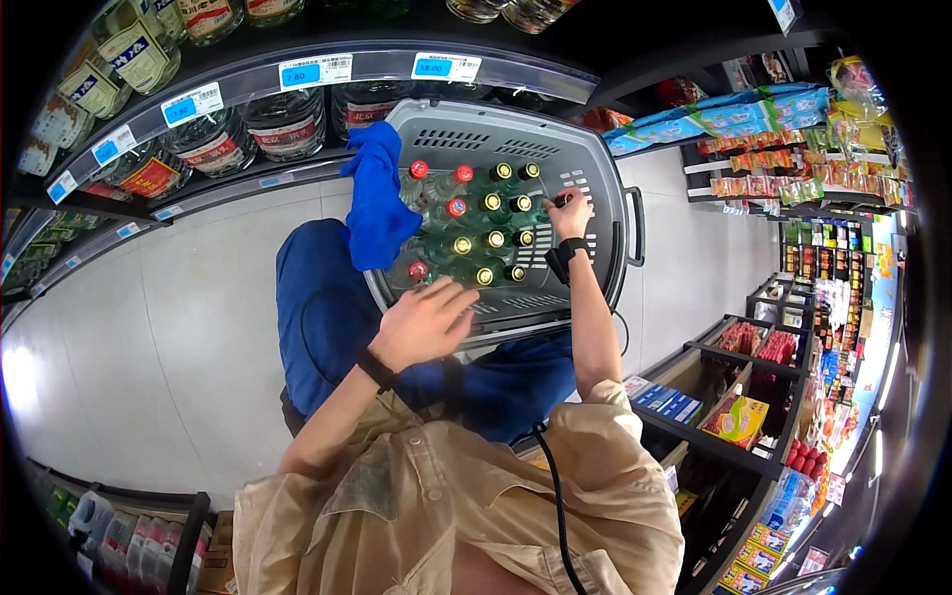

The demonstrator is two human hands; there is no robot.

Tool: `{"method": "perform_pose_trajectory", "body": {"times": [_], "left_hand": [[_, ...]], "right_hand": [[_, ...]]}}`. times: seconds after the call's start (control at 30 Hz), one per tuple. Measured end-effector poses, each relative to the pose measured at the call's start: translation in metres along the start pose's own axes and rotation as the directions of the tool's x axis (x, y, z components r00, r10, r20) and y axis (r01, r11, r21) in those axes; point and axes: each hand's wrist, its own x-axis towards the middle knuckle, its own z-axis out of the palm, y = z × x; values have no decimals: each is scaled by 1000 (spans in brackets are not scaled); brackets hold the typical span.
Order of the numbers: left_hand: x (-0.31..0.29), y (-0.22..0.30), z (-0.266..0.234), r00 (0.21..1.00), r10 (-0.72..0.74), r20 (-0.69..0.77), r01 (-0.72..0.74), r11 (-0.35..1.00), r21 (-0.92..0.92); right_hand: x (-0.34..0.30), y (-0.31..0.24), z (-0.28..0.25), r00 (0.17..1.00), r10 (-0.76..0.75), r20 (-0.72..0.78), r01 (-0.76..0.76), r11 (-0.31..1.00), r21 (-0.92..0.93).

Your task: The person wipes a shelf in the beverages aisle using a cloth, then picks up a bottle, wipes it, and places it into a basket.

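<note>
In front of me is a grey plastic basket (605,164) with upright glass bottles in rows. Clear ones have red caps, such as the red-capped bottle (417,271); green ones have gold caps, such as the gold-capped bottle (461,245). My right hand (573,216) is closed around the top of a dark-capped bottle (562,200) at the basket's right side; most of that bottle is hidden. Over the near left rim hovers my left hand (426,322), fingers stretched out beside the nearest red cap, holding nothing. A blue cloth (377,193) hangs over the left rim.
Shelves of large clear bottles (285,124) with a price-tag rail (367,67) run along the far left. Blue snack packets (734,114) hang at the far right. A divided display stand (684,362) with boxes is on my right. Pale tiled floor (169,317) lies to the left.
</note>
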Motion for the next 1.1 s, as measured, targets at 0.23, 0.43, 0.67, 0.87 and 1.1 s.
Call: {"method": "perform_pose_trajectory", "body": {"times": [0.23, 0.43, 0.67, 0.87, 1.1], "left_hand": [[4, -1, 3, 998, 53, -29, -52, 998, 24], [4, -1, 3, 1000, 28, -4, -28, 999, 41], [8, 0, 2, 998, 59, -31, -58, 998, 30], [7, 3, -1, 999, 31, -25, -30, 999, 31], [8, 2, 2, 999, 37, -32, -38, 999, -8]], "right_hand": [[5, 9, 14, 1000, 14, -28, -12, 998, 62], [16, 10, 22, 998, 58, -35, -55, 996, 73], [14, 4, 22, 993, 99, -63, -93, 990, 104], [10, 0, 23, 994, 75, -82, -62, 987, 151], [13, -1, 25, 996, 62, -66, -49, 982, 182]]}}
